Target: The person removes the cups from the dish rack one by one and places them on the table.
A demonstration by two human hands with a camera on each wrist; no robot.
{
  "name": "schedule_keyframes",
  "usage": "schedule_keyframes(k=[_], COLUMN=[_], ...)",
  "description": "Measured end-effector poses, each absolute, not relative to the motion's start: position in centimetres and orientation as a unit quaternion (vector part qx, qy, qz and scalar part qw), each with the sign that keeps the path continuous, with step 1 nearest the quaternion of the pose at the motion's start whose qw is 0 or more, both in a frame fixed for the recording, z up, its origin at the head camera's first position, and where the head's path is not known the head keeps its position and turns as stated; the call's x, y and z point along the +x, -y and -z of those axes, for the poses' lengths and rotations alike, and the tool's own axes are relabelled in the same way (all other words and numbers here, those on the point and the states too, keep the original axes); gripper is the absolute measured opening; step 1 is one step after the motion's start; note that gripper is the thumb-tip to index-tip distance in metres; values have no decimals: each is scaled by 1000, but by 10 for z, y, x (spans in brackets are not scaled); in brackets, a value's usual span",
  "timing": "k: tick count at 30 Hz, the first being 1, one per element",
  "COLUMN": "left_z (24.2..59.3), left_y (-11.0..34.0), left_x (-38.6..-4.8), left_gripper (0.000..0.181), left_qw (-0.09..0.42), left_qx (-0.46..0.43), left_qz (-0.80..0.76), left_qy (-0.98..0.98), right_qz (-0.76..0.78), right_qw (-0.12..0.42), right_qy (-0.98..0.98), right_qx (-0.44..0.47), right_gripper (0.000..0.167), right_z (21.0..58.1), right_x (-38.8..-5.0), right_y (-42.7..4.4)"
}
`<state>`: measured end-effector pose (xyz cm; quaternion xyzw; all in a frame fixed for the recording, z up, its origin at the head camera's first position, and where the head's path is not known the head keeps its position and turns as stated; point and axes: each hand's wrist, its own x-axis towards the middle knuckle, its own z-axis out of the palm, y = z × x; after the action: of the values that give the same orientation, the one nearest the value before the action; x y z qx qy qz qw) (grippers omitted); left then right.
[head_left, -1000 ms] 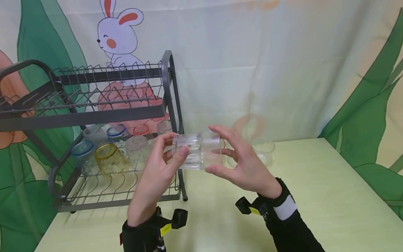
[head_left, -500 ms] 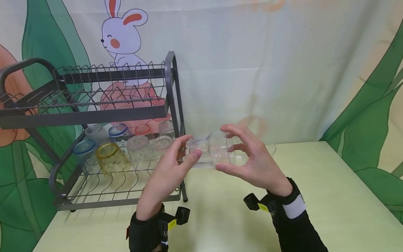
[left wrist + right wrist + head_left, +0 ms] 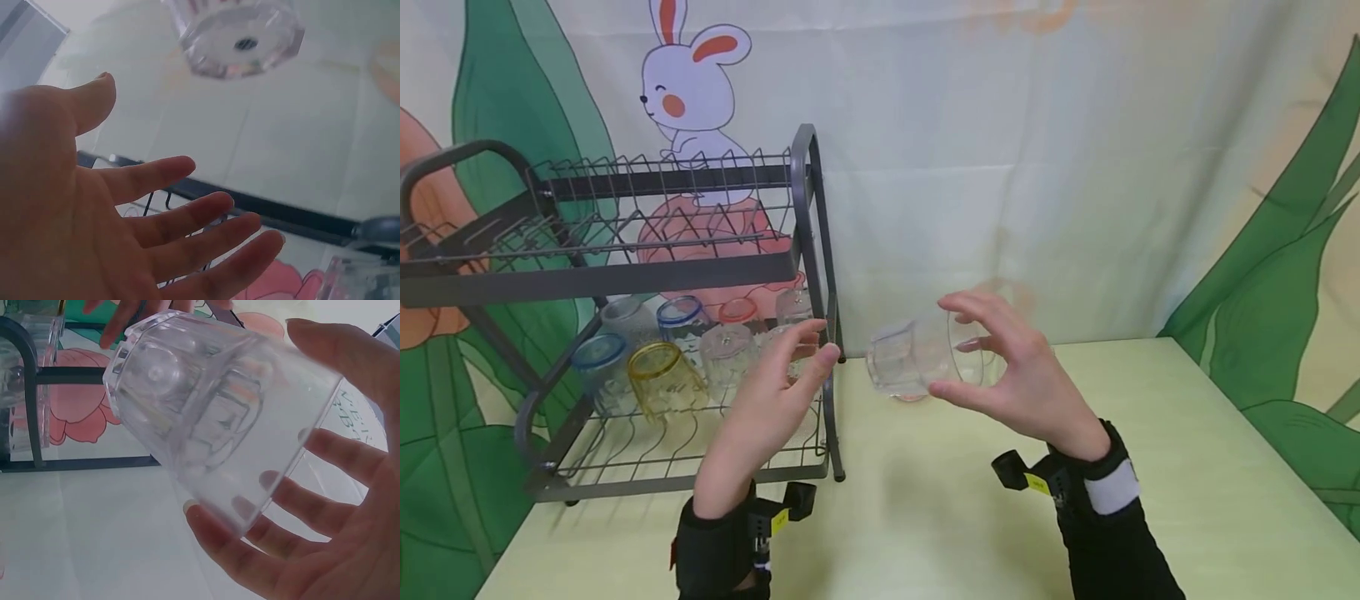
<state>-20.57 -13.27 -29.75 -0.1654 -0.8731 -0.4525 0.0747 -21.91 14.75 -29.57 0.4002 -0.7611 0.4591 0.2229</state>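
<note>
A clear glass (image 3: 910,358) hangs sideways above the table, with its base toward the left and its mouth toward the right. My right hand (image 3: 1018,371) grips it near the rim, thumb on one side and fingers on the other. In the right wrist view, the glass (image 3: 206,419) has a faceted base and the fingertips lie around its mouth. My left hand (image 3: 767,408) is apart from the glass, beside the rack's right post. The left wrist view shows that hand (image 3: 125,212) with spread fingers holding nothing, and the glass's base (image 3: 244,40) beyond them.
A dark two-tier dish rack (image 3: 700,271) stands at the left. Its lower tier bears several upturned glasses, among them a yellow glass (image 3: 666,383), a blue-rimmed glass (image 3: 601,375) and a clear one (image 3: 728,358). Behind the table (image 3: 910,517) hangs a printed curtain (image 3: 917,167).
My left hand has let go of the glass and drawn back left toward the rack. My right hand has carried the glass to the right.
</note>
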Motion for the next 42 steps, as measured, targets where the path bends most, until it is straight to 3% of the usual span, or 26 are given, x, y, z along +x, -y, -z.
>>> schedule_keyframes(k=[13,20,28,34,42], left_z=[288,300,312,317,324], left_y=[173,178,170,163,161], left_x=[-202,-222,-239,-244,-252], left_gripper=[63,50,47,44,52], left_qw=[133,205,232,225,175], left_qx=[-97,-96,-114,-116,-98], left_qz=[308,275,265,260,217], left_qy=[937,934,929,932,955], right_qz=[-448,-422,-411,-412,-392], right_qw=[230,244,251,245,257], right_qy=[796,817,836,849,865], right_qx=[335,308,264,221,181], right_gripper=[74,71,67,67,67], right_z=[297,294,295,298,301], right_x=[-227,-233,-240,-240,-241], right_y=[-176,-192,-207,-220,-237])
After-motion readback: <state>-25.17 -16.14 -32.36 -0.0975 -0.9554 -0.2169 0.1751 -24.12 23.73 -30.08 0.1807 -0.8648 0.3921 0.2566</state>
